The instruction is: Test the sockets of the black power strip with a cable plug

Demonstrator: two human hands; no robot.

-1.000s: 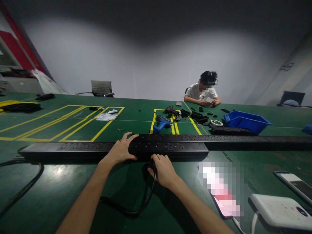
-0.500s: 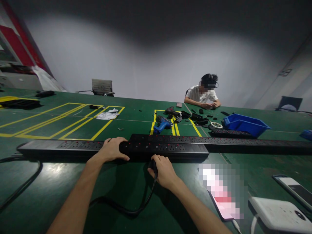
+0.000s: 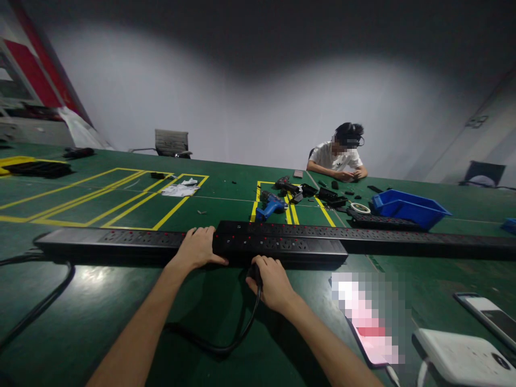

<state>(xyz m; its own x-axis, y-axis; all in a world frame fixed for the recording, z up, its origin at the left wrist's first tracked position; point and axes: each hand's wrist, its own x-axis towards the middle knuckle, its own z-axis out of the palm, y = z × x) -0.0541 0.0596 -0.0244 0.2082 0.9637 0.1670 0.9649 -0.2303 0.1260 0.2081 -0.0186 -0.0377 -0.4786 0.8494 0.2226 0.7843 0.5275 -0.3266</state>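
- The left hand grasps the near power strip crosswise, thumb along its front edge.
- The right hand is clenched around a black plug by that front edge; its cable curves over the green table between the forearms.
- The near power strip lies lengthwise across the table, in front of the far power strip, which extends past its right end.
- Green surface separates its right end from the pink phone.
- Beyond the strips sit a blue drill and a blue bin.
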